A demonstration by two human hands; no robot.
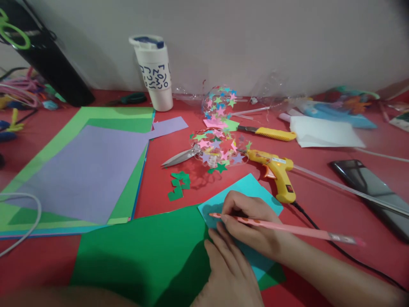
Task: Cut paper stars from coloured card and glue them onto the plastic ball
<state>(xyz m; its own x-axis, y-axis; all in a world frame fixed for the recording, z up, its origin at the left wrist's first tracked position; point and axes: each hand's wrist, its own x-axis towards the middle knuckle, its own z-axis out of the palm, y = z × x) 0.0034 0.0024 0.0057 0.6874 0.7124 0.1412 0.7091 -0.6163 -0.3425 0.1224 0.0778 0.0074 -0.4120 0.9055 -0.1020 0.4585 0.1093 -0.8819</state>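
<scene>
two bare hands, lower center of the frame, both over one blue sheet (251,185). right hand (251,215): pinching a pink pencil (297,229) between thumb and fingers, tip low over the sheet's left corner; actual contact with the paper, cannot tell. left hand (228,270): fingers extended, close together, laid on the sheet just below the pencil, nothing visible in the grip. blue sheet: center to lower right, overlapping a larger green sheet (143,251) on the red table (153,192).

likeliest trouble: sheet skewing under the pencil, from light or one-sided pressure on loose paper over paper. also possible: a mark running onto the green sheet, from working so near the corner.

lower right: black cord (306,215) near the right forearm (322,266). risk of a snag, then a tug on the yellow glue gun (277,168), right of center, nozzle toward a star-covered clear object (220,147). hot or cold, cannot tell; if hot, possible burn or smear.

center: scissors (180,157), blade pointing left, near green scraps (180,183). possible poke from a careless upward slide of either hand; scraps easily scattered.
</scene>
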